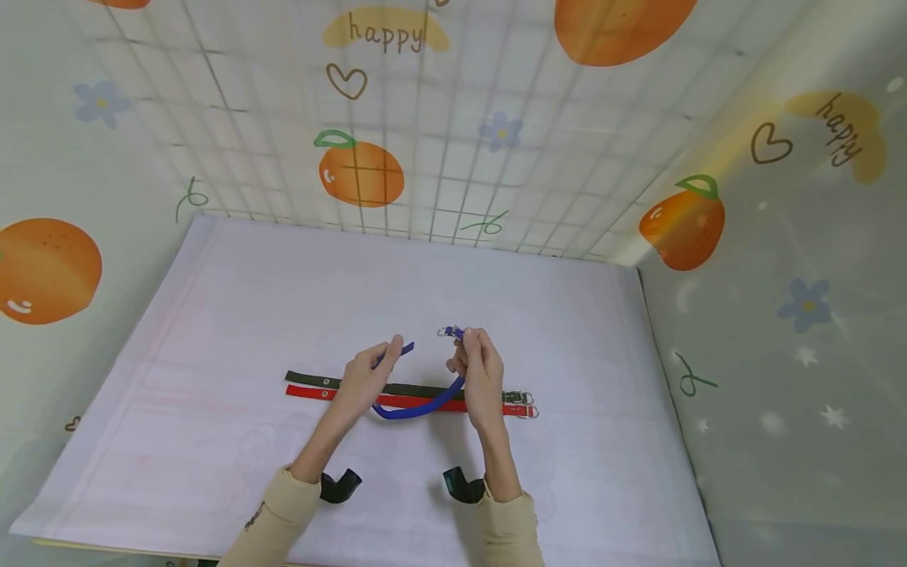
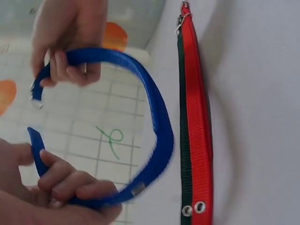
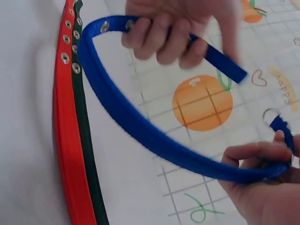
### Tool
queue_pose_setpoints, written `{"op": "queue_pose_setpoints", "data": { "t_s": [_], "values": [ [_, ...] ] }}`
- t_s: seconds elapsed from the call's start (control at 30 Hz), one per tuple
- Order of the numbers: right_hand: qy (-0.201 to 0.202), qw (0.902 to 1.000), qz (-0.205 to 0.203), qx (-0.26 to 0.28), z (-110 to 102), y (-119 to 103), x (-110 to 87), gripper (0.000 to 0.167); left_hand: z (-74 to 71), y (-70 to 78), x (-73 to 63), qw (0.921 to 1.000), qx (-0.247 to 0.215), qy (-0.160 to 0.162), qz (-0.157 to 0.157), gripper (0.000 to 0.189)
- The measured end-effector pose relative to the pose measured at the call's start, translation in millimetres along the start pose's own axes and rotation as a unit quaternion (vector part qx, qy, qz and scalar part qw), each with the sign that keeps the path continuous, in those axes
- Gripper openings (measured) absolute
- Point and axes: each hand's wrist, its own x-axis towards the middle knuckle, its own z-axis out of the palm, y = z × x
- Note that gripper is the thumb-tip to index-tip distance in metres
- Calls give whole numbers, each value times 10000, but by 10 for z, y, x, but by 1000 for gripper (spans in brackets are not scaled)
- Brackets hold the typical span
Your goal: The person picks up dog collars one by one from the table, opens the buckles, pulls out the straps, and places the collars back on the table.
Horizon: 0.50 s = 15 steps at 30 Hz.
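Note:
Both hands hold a blue pet collar (image 1: 414,412) up over the table, its middle sagging in a curve between them. My left hand (image 1: 364,379) pinches the plain strap end, whose tip (image 3: 229,67) sticks out past the fingers. The buckle end, with a metal D-ring (image 3: 270,115), is gripped by my right hand (image 1: 483,382). A metal eyelet (image 3: 105,26) shows on the strap near the left fingers. Below the hands, a dark green collar (image 1: 418,390) and a red collar (image 1: 301,391) lie side by side, buckles to the right, partly hidden by both hands and the blue collar.
A white cloth covers the table (image 1: 567,331). Two black bent pieces (image 1: 342,487) show beside the wrists. Behind the table rises a wire grid (image 1: 439,181) under a sheet printed with oranges, and patterned sheets hang at both sides.

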Motion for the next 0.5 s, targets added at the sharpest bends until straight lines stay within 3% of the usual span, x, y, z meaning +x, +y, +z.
{"op": "queue_pose_setpoints", "data": {
  "t_s": [0.1, 0.2, 0.27, 0.33, 0.5],
  "values": [
    [76, 9999, -39, 62, -113, 14, 47, 33, -67, -64, 51, 9933, -1148, 30, -101, 54],
    [223, 9997, 14, -8, -236, 29, 95, 31, -159, -116, 111, 9710, -2369, 133, -283, 41],
    [372, 9993, 49, -21, -324, 40, 124, 32, -235, -143, 139, 9563, -2885, 266, -387, 33],
    [499, 9987, 86, 44, -411, 44, 145, 33, -315, -167, 157, 9454, -3196, 443, -458, 27],
    [809, 9961, 295, 209, -594, 71, 176, 38, -497, -231, 173, 9363, -3395, 736, -513, 32]
  ]
}}
